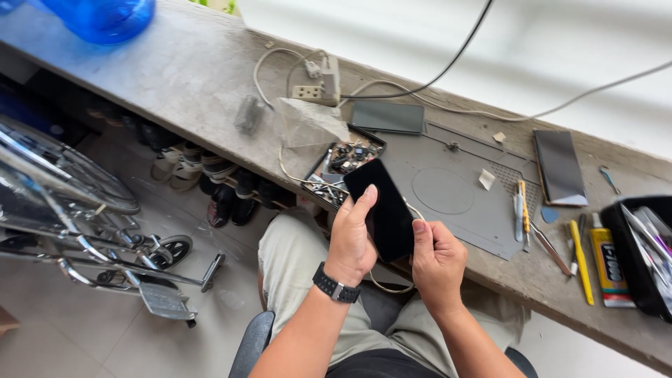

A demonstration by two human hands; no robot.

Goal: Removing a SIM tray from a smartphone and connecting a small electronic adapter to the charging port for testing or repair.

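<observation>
Black smartphone (381, 210) held between both hands above the lap. Left hand (352, 241) grips its left edge, thumb on the dark screen; right hand (435, 259) clasps the lower right edge. Just beyond the fingertips: parts tray (344, 162) and grey work mat (462, 192).

Phone (381, 210) between hands, parts tray (341, 164) behind.

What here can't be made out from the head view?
- Phone: its lower end is hidden by left hand and right hand.
- Parts tray: contents too small to identify.
- Black case: cut off by the right edge.
</observation>
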